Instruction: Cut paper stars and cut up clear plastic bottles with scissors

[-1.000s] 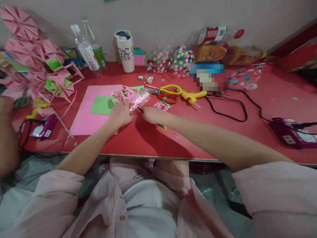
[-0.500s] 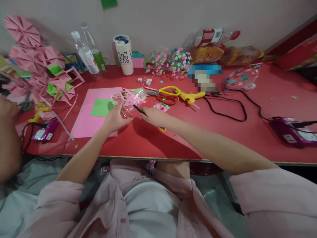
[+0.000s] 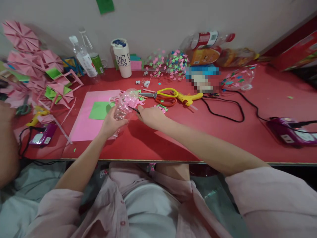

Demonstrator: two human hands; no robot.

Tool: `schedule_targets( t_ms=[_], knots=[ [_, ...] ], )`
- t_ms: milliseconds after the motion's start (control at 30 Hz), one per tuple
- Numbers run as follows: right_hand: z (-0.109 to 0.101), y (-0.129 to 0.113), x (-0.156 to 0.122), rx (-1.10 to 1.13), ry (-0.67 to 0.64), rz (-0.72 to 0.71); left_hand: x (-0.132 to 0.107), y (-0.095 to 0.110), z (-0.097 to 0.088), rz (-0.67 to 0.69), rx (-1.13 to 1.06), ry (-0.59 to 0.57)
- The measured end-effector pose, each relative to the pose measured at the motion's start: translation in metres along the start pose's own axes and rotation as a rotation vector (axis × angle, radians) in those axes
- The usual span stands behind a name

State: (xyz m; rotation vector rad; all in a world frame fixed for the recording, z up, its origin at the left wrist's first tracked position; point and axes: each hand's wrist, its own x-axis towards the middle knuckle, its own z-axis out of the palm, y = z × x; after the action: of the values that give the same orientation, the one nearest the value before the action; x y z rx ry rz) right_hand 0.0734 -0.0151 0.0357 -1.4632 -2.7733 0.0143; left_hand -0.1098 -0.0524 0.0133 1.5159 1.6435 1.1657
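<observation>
My left hand (image 3: 111, 121) is wrapped round a clear plastic bottle piece (image 3: 122, 110), its near side resting against my fingers. Closed on a slim black pointed tool (image 3: 133, 109), my right hand (image 3: 152, 117) brings the tip up against the clear plastic; my hand hides the tool's other end. Behind the plastic, pink star confetti shows through. Just beyond my right hand lie scissors (image 3: 167, 93) with yellow and red handles, and a small heap of star confetti (image 3: 162, 107). Under my left hand's side are a green paper square (image 3: 99, 110) and a pink sheet (image 3: 80, 124).
A yellow glue gun (image 3: 189, 98) lies right of the scissors. A tumbler (image 3: 122, 59), bottles (image 3: 85, 61) and confetti-covered clear pieces (image 3: 177, 64) stand by the wall. Purple power strips (image 3: 288, 130) sit at both sides. Folded pink paper pieces (image 3: 32, 59) and another person's arm (image 3: 8, 145) are at left.
Both hands have shifted slightly left with the clear plastic, which is now turned more upright. The black tool's tip has moved left onto the plastic. The view has tilted slightly.
</observation>
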Motion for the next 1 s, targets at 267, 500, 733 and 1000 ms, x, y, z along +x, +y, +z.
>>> schedule_targets(
  t_ms=[267,500,733,1000],
  knots=[
    [-0.012,0.003,-0.006,-0.017,-0.013,0.045,0.004,0.003,-0.001,-0.195,-0.214,-0.108],
    [-0.017,0.004,-0.008,-0.006,0.022,0.059,0.002,0.017,-0.006,-0.238,-0.293,-0.153],
    [-0.024,0.012,-0.01,-0.038,0.066,0.059,0.002,0.026,-0.018,-0.435,-0.484,-0.557],
    [-0.027,0.026,-0.011,0.036,0.07,0.112,0.0,0.019,-0.01,-0.471,-0.586,-0.606]
  ],
)
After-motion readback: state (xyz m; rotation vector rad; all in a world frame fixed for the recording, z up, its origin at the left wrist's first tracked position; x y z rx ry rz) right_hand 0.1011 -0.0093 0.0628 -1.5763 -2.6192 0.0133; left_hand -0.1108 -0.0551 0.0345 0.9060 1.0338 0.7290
